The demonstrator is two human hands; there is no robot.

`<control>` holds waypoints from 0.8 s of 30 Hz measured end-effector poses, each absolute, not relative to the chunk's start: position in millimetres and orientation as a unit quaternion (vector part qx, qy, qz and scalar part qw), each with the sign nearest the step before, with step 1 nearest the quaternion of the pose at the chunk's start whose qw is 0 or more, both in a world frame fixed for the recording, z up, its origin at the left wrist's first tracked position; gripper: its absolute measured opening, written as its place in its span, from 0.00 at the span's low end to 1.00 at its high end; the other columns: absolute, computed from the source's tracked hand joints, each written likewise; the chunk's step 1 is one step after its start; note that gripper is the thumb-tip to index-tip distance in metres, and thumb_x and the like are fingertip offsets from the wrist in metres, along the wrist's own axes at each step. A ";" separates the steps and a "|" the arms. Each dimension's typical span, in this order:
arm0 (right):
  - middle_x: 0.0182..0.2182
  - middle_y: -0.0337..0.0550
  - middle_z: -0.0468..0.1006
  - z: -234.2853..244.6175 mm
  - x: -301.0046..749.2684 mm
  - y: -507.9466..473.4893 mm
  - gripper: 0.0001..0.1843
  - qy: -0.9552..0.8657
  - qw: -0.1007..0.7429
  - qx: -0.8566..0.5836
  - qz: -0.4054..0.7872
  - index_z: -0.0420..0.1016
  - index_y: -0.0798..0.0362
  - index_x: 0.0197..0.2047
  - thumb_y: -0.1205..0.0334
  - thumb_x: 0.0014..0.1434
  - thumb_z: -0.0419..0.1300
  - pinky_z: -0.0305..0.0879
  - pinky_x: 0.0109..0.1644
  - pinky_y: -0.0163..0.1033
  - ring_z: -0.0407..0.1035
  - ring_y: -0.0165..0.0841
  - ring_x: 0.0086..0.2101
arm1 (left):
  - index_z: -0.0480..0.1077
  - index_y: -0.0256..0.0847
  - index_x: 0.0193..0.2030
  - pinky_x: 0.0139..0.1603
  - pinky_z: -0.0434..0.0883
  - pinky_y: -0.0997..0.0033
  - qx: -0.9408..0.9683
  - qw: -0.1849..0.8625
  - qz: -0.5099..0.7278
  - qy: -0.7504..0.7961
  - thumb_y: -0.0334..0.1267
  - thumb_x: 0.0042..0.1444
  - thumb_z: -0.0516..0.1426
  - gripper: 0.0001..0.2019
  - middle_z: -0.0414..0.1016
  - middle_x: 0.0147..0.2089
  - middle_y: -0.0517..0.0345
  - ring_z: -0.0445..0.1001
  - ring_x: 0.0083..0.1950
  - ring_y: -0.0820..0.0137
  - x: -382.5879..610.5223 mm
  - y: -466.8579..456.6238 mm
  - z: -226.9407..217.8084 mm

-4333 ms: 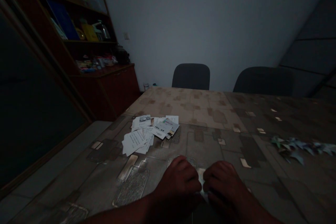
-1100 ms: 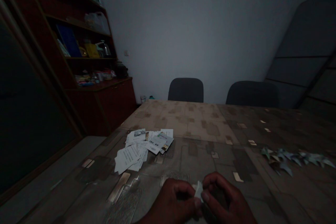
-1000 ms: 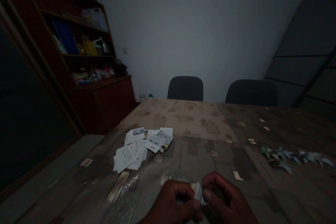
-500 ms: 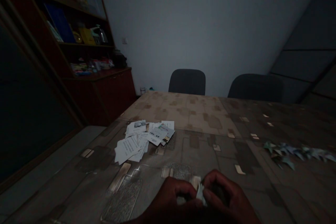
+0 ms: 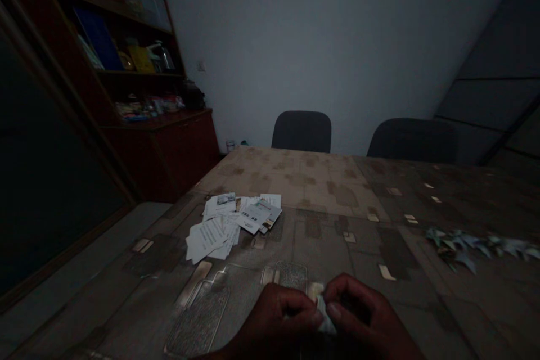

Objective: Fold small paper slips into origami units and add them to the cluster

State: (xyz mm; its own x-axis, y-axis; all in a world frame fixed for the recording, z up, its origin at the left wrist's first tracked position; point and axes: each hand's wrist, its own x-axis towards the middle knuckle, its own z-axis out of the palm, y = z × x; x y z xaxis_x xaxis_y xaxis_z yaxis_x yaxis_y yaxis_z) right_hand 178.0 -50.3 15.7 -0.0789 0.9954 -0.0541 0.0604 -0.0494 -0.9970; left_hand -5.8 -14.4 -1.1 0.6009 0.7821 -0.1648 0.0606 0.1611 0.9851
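At the near edge of the table, my left hand (image 5: 283,318) and my right hand (image 5: 363,310) meet, fingertips almost touching. Between them is a small pale piece of folded paper (image 5: 324,318), pinched by the thumb and forefinger of each hand. Its lower part is in shadow and partly covered by my fingers. To the right lies a row of small folded paper pieces (image 5: 466,244) in pale green, blue and white. Farther off to the left rests a loose pile of printed cards (image 5: 211,239), overlapping one another.
A patterned tablecloth (image 5: 329,236) covers the wide table. Two dark chairs (image 5: 301,130) stand at its far side against a pale wall. On the left rises a reddish-brown cabinet (image 5: 185,143) with shelves of household items. The room is dim.
My fingers have shifted slightly on the folded paper, and a little more of its lower part shows. The cards and the row of folded pieces lie as before.
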 end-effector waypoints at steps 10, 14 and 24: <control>0.27 0.38 0.71 23.0 184.2 -50.6 0.09 -0.574 0.413 -0.510 0.489 0.76 0.50 0.30 0.53 0.52 0.65 0.61 0.38 0.38 0.66 0.35 0.31 | 0.79 0.37 0.22 0.29 0.60 0.74 0.661 0.579 0.271 0.393 0.41 0.49 0.59 0.12 0.66 0.21 0.62 0.61 0.25 0.74 -7.3 -14.9 5.2; 0.28 0.40 0.73 21.5 189.3 -49.8 0.07 -0.634 0.374 -0.503 0.452 0.76 0.50 0.31 0.55 0.54 0.62 0.62 0.37 0.38 0.68 0.37 0.33 | 0.81 0.35 0.27 0.29 0.61 0.75 0.709 0.553 0.272 0.342 0.43 0.54 0.58 0.15 0.70 0.23 0.59 0.65 0.26 0.73 -10.1 -14.7 7.2; 0.28 0.39 0.71 13.1 187.1 -48.9 0.11 -0.670 0.359 -0.499 0.416 0.72 0.51 0.29 0.53 0.58 0.58 0.62 0.36 0.37 0.67 0.35 0.32 | 0.80 0.35 0.26 0.30 0.61 0.72 0.775 0.477 0.300 0.286 0.42 0.59 0.56 0.17 0.66 0.19 0.60 0.65 0.26 0.72 -7.2 -15.4 5.6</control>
State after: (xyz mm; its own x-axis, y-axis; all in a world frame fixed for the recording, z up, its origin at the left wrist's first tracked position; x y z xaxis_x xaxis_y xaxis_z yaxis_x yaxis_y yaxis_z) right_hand 187.1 -48.9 13.1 -0.2435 0.9677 0.0650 0.3695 0.1546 -0.9163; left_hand -7.2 -15.4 5.6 0.6568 0.7294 0.1914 0.1570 -0.3805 0.9114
